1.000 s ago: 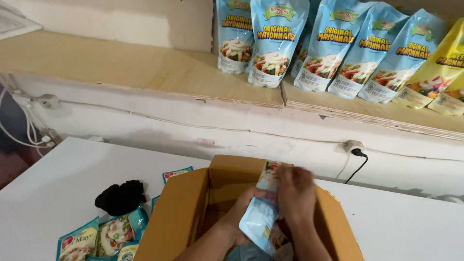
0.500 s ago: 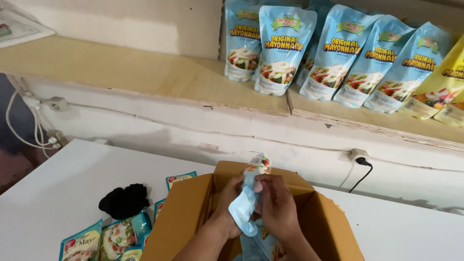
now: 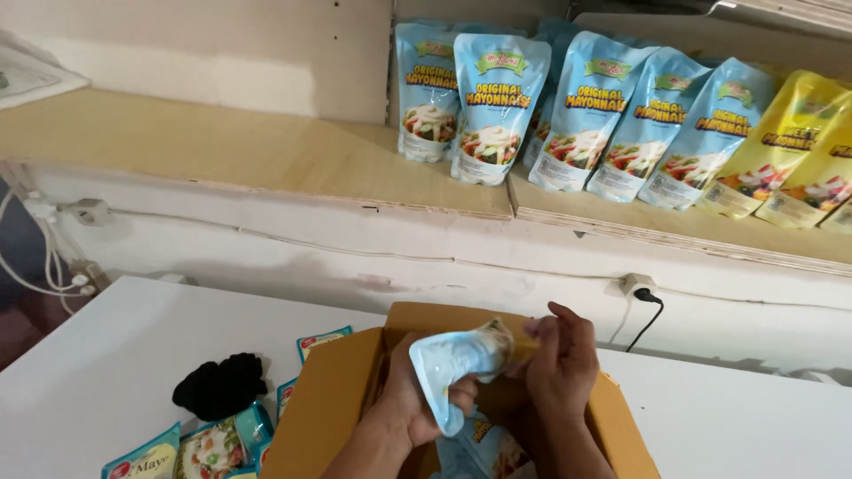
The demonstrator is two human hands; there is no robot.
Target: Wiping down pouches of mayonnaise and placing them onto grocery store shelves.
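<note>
Quick count. On the wooden shelf [image 3: 266,168], from 12 to 2 o'clock: about six light-blue pouches [image 3: 490,106] that I can make out (one's mostly hidden behind the front row), plus two yellow pouches [image 3: 781,142], with a sliver of maybe a third at the edge. One cardboard box [image 3: 333,408] at 6 o'clock, and one blue pouch [image 3: 461,368] held above it by two hands. Roughly four small sachets [image 3: 209,448] and one black cloth [image 3: 220,386] at 8 o'clock on the bench [image 3: 106,372]. Two wall sockets.

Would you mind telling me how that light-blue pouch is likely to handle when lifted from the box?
The pouch bends between the left hand and right hand, so it is probably floppy. Its glossy film may be slippery. Its soft bulge suggests some weight for its size.
</note>
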